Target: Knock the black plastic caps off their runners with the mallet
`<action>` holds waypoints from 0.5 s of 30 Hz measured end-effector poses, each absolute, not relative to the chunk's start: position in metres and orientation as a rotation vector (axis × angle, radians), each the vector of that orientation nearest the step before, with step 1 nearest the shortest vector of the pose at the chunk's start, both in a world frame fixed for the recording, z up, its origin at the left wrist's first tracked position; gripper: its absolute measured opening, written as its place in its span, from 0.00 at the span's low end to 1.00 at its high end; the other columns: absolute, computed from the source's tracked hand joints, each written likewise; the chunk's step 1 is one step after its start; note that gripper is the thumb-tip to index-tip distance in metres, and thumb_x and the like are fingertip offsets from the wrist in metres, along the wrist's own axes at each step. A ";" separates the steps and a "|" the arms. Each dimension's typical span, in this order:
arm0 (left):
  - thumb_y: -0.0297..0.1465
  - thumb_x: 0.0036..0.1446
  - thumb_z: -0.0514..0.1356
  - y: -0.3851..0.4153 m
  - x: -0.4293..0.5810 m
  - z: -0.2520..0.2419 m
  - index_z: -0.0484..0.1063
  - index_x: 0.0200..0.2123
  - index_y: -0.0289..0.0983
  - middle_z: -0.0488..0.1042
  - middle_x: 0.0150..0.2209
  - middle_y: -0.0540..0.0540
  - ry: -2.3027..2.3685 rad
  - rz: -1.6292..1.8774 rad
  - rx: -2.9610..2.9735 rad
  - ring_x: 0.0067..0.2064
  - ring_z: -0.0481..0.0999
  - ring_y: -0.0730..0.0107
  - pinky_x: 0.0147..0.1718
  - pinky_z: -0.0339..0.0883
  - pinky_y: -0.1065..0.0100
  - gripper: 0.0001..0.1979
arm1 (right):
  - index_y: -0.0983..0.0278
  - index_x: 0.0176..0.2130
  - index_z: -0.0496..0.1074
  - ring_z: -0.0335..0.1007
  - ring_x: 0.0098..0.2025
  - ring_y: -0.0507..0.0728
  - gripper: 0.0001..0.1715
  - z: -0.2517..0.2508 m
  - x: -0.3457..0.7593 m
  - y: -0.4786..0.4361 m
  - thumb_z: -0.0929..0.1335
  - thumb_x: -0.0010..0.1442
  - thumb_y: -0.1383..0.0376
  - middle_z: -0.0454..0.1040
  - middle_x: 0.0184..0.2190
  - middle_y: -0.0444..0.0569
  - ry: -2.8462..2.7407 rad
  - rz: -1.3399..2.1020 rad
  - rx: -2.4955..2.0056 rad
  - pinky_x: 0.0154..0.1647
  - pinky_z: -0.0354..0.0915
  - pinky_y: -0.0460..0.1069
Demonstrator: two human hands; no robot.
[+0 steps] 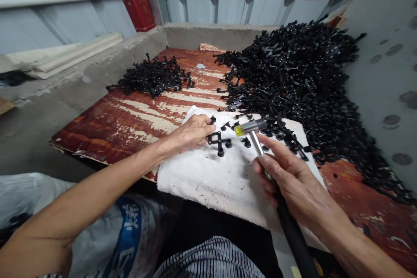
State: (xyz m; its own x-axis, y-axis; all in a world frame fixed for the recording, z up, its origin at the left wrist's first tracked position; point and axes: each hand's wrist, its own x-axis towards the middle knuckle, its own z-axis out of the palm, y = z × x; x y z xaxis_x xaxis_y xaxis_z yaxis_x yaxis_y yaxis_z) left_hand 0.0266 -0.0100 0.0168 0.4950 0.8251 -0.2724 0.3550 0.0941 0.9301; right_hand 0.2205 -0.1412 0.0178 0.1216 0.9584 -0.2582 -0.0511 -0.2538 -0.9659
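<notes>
My left hand (195, 132) is closed on a small black linkage part (217, 140) made of jointed bars with round knobs, just above a white cloth (208, 178). In my right hand (283, 169) is a small hammer (252, 128) with a metal head, a yellow face, a black face and a black grip. Its head hangs over the cloth, to the right of the linkage part and apart from it. Several loose black knobbed pieces (246, 142) lie on the cloth under and around the hammer head.
A large heap of black parts (293, 69) fills the right side of the worn red-brown board (137, 113). A smaller pile of black parts (154, 76) sits at the back left. Concrete ledges and a red box (140, 13) stand behind; a grey panel (387, 74) rises at right.
</notes>
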 end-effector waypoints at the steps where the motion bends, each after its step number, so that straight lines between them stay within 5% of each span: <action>1: 0.32 0.59 0.57 -0.011 0.029 0.018 0.60 0.28 0.38 0.53 0.16 0.59 1.086 0.459 1.548 0.16 0.50 0.82 0.16 0.40 0.74 0.09 | 0.55 0.59 0.62 0.52 0.17 0.48 0.33 0.015 0.219 -0.144 0.70 0.56 0.55 0.67 0.25 0.39 -0.841 1.399 -1.385 0.10 0.53 0.41; 15: 0.35 0.56 0.55 0.002 0.039 0.008 0.62 0.22 0.37 0.53 0.17 0.57 1.064 0.370 1.898 0.20 0.51 0.79 0.20 0.43 0.72 0.12 | 0.55 0.57 0.64 0.52 0.17 0.47 0.35 0.004 0.222 -0.147 0.74 0.52 0.55 0.68 0.24 0.39 -0.641 1.521 -1.257 0.10 0.52 0.40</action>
State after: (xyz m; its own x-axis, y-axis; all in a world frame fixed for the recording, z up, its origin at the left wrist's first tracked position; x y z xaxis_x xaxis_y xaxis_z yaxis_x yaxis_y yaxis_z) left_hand 0.0386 0.0019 0.0084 0.5846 0.7958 -0.1578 0.5261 -0.2237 0.8205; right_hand 0.2222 -0.1469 0.0037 0.0619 0.9196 -0.3880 -0.3641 -0.3412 -0.8666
